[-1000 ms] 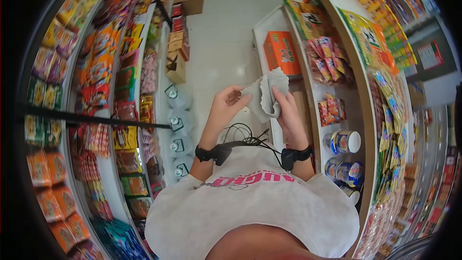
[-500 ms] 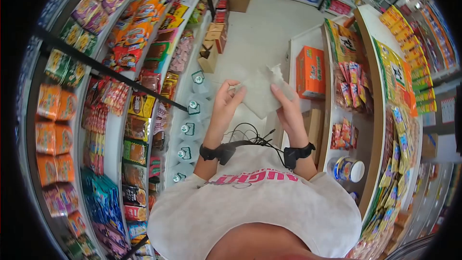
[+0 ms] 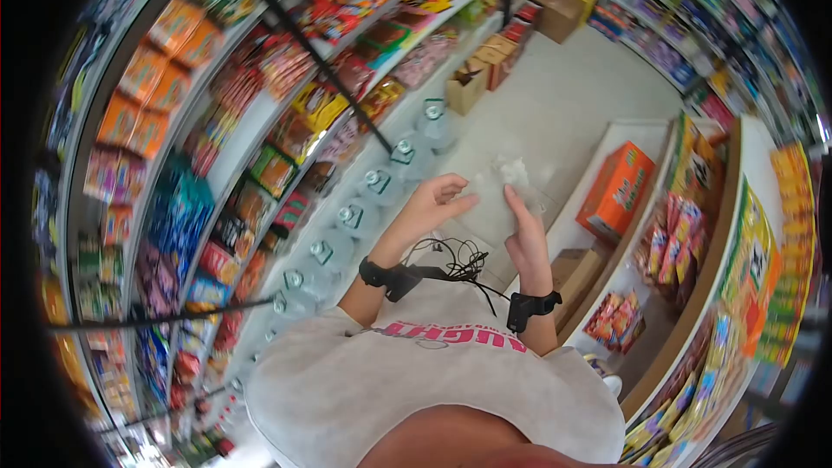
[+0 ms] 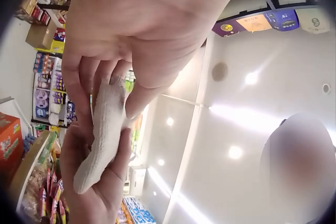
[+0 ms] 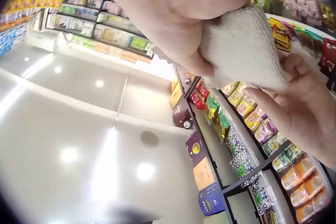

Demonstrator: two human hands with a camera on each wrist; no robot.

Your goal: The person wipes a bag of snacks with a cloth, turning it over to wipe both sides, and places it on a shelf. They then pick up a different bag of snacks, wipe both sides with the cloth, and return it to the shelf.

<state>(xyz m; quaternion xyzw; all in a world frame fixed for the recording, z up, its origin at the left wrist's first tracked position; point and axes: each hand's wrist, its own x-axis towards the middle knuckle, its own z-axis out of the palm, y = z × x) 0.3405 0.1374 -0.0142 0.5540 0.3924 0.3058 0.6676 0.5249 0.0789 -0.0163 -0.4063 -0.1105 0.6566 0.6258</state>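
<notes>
A folded whitish terry cloth [image 5: 241, 48] is between my two hands, in front of my chest. In the head view the cloth [image 3: 515, 172] blends into the pale floor behind it. My right hand [image 3: 527, 243] grips it with the thumb on one face. The left hand [image 3: 429, 215] pinches its other end between thumb and curled fingers. From the left wrist, the cloth [image 4: 105, 134] appears edge-on as a narrow roll, with a dark smudge near the left fingertips.
Packed snack shelves [image 3: 260, 165] run along my left, with large water bottles [image 3: 351, 218] lined up at their foot. A lower shelf on my right carries an orange box [image 3: 617, 191] and snack packs [image 3: 672, 234]. Black cables [image 3: 459, 260] hang at my waist, and cardboard boxes [image 3: 468, 85] stand ahead.
My body and view have turned, so the shelves swing round and more bottles show. The cloth, spread with its ragged edge visible a second ago, is now folded narrower between the hands.
</notes>
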